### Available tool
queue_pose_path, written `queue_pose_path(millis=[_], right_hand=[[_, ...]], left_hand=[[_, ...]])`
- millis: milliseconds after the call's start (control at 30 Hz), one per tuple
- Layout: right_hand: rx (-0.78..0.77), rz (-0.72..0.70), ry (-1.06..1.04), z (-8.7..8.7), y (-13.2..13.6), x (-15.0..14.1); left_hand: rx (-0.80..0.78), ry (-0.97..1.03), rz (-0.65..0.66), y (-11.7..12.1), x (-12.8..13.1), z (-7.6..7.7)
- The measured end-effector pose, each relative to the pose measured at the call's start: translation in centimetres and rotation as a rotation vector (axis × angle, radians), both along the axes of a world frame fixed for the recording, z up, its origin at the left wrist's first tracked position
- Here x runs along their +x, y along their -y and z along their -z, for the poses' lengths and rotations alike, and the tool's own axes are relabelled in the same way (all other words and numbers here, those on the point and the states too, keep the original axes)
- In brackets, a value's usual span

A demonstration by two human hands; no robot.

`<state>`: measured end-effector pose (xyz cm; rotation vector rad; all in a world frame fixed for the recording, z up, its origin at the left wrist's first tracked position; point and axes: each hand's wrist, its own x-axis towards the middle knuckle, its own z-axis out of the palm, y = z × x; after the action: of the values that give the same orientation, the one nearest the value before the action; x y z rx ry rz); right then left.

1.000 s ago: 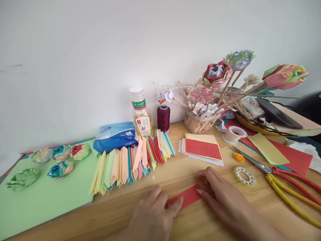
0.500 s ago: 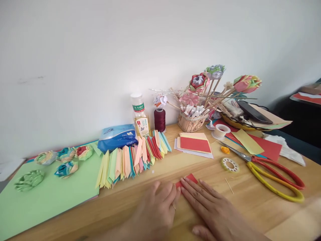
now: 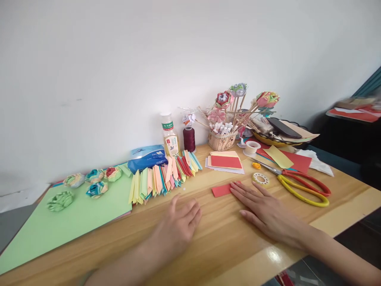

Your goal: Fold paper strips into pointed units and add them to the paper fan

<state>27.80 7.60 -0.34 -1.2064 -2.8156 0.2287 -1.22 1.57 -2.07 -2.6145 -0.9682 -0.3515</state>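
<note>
A small folded strip of red paper (image 3: 220, 190) lies on the wooden table in front of me. My right hand (image 3: 262, 208) rests flat with fingers stretched out, its fingertips pressing on the strip's right end. To the left, my left hand (image 3: 181, 222) is apart from the strip, its fingers loosely bent and spread, with nothing visible in them. A stack of paper rectangles (image 3: 228, 161) with a red sheet on top lies behind the strip. Folded paper pieces (image 3: 163, 178) in several colours stand in a row beyond my left hand.
Large scissors (image 3: 297, 180), a tape roll (image 3: 260, 178) and a ribbon spool (image 3: 252, 148) lie at right. Paper flowers (image 3: 61, 200) sit on green paper (image 3: 89, 222) at left. A flower basket (image 3: 223, 141), thread spool (image 3: 189, 139), bottle (image 3: 170, 137) and blue tissue pack (image 3: 147, 155) line the wall.
My left hand has come off the red paper and moved left. My right hand stays on its right end, so more of the strip shows. The camera view has shifted.
</note>
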Motion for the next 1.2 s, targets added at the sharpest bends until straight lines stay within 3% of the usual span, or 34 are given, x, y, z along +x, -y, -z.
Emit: queue_pose_path(millis=[133,333,633,900,1067,1200], right_hand=[[-0.031,-0.030,-0.026,-0.1,1.1,-0.9],[-0.135,-0.221,-0.122,-0.8,3.4,-3.8],[-0.011,-0.111,-0.067,-0.3,2.1,-1.0],[0.071,-0.030,-0.014,-0.3,2.4,-1.2],[0.241,-0.107,-0.103,-0.2,4.3,-3.9],[0.221,-0.189,-0.103,-0.2,5.0,-5.6]], left_hand=[[-0.040,0.187,0.025,-0.2,0.5,0.0],[-0.316,-0.011,0.045,1.0,0.9,-0.9],[-0.638,0.137,-0.071,1.0,0.2,-2.5],[-0.698,0.109,-0.118,1.0,-0.4,-3.4],[-0.678,0.099,-0.091,0.8,-0.6,-3.2],[-0.649,0.094,-0.076,0.8,-0.7,-3.0]])
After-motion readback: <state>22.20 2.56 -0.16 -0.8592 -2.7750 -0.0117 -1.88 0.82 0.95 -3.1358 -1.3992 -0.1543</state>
